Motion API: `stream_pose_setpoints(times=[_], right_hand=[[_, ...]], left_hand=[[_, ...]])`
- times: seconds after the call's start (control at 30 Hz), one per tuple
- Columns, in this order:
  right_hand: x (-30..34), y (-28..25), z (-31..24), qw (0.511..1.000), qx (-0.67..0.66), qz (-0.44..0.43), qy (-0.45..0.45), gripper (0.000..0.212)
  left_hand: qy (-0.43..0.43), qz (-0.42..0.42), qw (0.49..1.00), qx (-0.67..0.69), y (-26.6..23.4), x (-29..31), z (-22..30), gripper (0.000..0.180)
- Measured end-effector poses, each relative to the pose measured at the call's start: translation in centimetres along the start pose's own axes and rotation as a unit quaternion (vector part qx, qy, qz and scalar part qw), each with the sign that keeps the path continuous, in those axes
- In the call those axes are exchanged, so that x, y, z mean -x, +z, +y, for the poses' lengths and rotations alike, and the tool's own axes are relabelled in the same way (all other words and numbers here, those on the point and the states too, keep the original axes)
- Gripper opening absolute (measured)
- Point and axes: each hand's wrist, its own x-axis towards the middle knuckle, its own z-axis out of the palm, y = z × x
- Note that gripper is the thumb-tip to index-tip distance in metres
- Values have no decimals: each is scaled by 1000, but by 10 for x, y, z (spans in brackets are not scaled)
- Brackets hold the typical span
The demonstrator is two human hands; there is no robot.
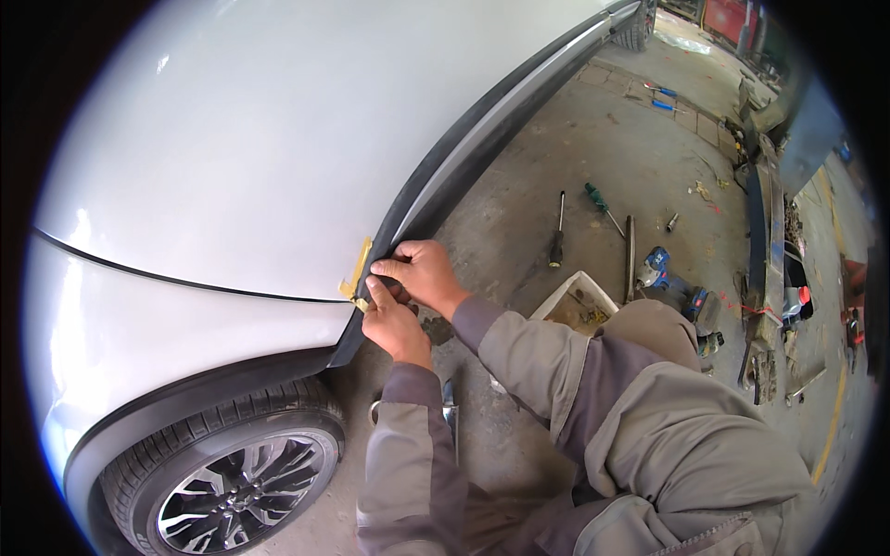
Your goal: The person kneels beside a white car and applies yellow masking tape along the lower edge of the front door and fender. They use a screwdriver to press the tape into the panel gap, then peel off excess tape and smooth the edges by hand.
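Note:
A black plastic trim strip (413, 185) runs along the lower edge of a white car's door (232, 167). Yellow masking tape (359, 269) sticks to the door and trim near the strip's lower end. My right hand (425, 275) grips the strip, thumb on its face and fingers curled under the edge. Just below it, my left hand (397, 326) presses a fingertip against the same strip beside the tape, its other fingers bent and partly hidden. The two hands nearly touch.
The front wheel (232, 491) stands at lower left. On the concrete floor lie screwdrivers (558, 232), a metal bar (630, 255), a socket (672, 222) and a blue power tool (655, 264). A white tray (553, 298) sits by my knee; a metal beam (766, 222) is at right.

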Motion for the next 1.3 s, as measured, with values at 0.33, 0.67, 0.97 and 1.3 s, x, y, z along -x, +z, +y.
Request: stream_pose_setpoints(times=[0.33,0.67,0.97,1.3], right_hand=[[-5,-14,-21,991,123,-35,-27,35],[1,-25,-43,879,303,10,-367,11],[-7,-25,-45,860,403,-92,-298,20],[-11,-22,-62,894,353,-6,-276,15]], left_hand=[[21,-21,994,106,18,4,-4,55],[148,-64,987,-6,18,17,-20,39],[43,-48,993,98,7,9,-14,48],[61,-9,991,122,16,-10,-29,51]])
